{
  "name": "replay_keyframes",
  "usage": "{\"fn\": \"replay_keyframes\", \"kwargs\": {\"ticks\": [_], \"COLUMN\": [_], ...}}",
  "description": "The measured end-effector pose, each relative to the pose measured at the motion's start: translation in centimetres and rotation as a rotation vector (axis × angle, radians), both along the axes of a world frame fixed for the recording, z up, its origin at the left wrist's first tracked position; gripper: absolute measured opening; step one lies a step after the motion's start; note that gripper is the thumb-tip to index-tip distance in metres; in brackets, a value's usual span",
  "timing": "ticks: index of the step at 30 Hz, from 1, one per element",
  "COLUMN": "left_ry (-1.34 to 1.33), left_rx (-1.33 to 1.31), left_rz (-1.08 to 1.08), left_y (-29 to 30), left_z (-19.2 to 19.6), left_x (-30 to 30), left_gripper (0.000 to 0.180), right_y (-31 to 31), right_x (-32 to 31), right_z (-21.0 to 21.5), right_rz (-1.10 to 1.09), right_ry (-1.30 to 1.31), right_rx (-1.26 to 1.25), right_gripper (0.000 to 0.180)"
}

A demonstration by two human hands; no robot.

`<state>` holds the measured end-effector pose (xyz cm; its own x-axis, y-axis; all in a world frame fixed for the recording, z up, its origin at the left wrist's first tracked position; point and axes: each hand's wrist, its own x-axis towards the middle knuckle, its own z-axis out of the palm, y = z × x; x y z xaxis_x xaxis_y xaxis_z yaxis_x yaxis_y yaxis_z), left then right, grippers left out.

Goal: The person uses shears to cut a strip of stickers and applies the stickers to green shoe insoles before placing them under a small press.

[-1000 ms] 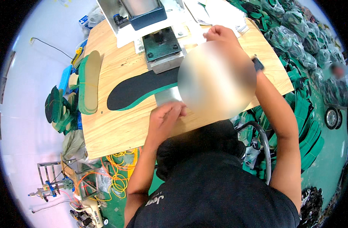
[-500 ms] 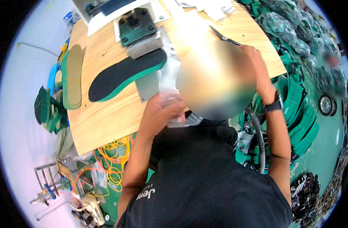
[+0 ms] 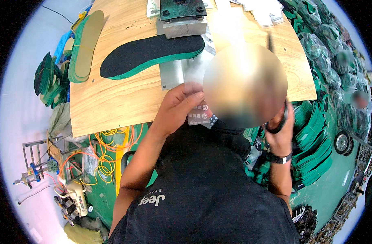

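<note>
Since half a second ago, both my hands have come off the surface (image 3: 112,110) toward me. Wooden surface fills the upper centre of the frame; a black insole with green edge (image 3: 151,55) lies on it at the upper middle, beside a metal plate (image 3: 175,73). My left hand (image 3: 180,110), centre frame, is clamped on a small clear sheet of stickers (image 3: 200,116). My right hand (image 3: 277,130), centre right, grips a dark curved thing (image 3: 284,118).

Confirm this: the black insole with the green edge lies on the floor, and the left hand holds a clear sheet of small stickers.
Not the floor. The head view shows the insole lying on the wooden table, one end under the metal block. The left hand does hold the sticker sheet.
</note>
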<state>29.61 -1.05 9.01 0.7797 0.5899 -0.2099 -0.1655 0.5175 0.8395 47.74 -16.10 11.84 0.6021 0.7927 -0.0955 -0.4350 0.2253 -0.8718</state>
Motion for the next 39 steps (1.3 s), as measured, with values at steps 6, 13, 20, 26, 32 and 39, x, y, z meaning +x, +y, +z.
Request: {"fn": "replay_keyframes", "kwargs": {"ticks": [6, 13, 20, 26, 32, 39], "left_ry": [0.048, 0.139, 0.070, 0.083, 0.140, 0.143], "left_rx": [0.211, 0.269, 0.155, 0.152, 0.153, 0.110], "left_rz": [-0.349, -0.332, -0.118, -0.066, -0.133, -0.231], "left_y": [0.0, -1.4, -1.1, -0.7, -1.3, -2.1], "left_z": [1.5, 0.6, 0.2, 0.5, 1.3, 0.6], "left_x": [-0.3, -0.9, -2.1, -1.6, -0.8, -0.1], "left_gripper": [0.012, 0.016, 0.022, 0.023, 0.023, 0.020], "right_y": [2.4, 4.8, -0.3, -4.3, -3.2, -2.8], "right_x": [-4.6, -5.8, -1.6, 0.6, 1.8, 2.0], "right_z": [-0.2, -1.6, -0.3, 0.8, 0.0, -0.2], "right_rz": [0.039, -0.090, 0.315, 0.764, 0.851, 0.885], "right_ry": [0.098, -0.190, -0.497, -0.596, -0.827, -0.754], "right_rx": [-0.032, 0.107, -0.137, -0.466, -0.313, -0.255], "right_gripper": [0.065, 0.068, 0.101, 0.108, 0.103, 0.101]}}
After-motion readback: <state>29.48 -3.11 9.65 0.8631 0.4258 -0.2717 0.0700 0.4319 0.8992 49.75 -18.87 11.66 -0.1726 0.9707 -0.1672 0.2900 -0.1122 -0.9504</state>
